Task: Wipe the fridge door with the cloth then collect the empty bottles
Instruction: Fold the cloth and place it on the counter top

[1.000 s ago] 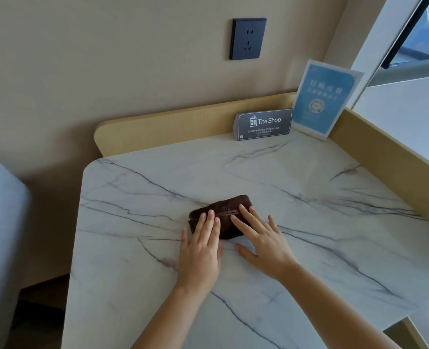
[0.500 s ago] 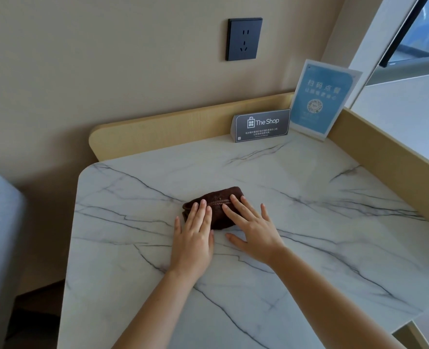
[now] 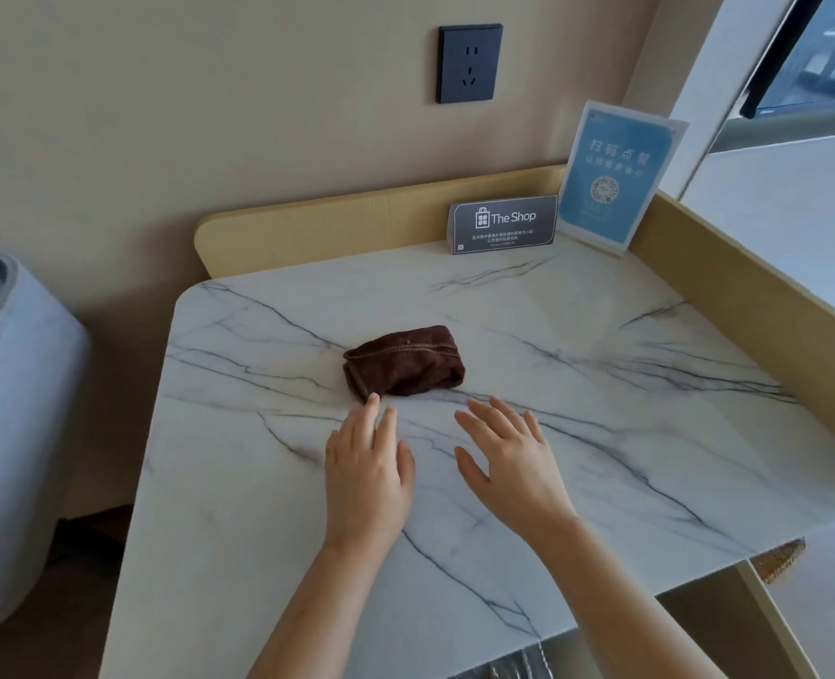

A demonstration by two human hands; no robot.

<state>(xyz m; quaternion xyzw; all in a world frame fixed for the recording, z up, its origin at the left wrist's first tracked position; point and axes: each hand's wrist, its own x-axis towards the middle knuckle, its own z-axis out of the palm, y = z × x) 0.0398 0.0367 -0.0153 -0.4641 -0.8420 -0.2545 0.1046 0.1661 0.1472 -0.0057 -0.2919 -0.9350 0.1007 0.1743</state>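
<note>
Cloth (image 3: 404, 361), dark brown and folded into a thick bundle with a stitched hem along its top, lies near the middle of the marble-patterned tabletop (image 3: 602, 433). Both hands sit just on the near side of it, palms down, fingers stretched out flat and holding nothing. The left hand (image 3: 366, 470) points its fingertips at the cloth's near left corner; one fingertip reaches the edge of the fabric or stops just short, and I cannot tell which. The right hand (image 3: 511, 460) has its fingers spread a little wider and lies near the cloth's near right side without touching it.

At the back of the tabletop, against a pale wooden upstand (image 3: 337, 227), stands a dark grey tent card (image 3: 503, 223) printed with a shopping-bag logo and "The Shop"; the small lines under it are too fine to read. Just right of it, in the corner, leans a blue sign in a clear stand (image 3: 610, 174) with white Chinese characters and a round code-like emblem, blurred. A dark wall socket (image 3: 469, 63) is on the beige wall above. At the left edge stands a pale rounded object (image 3: 18, 433) with a blue label on top, illegible.
</note>
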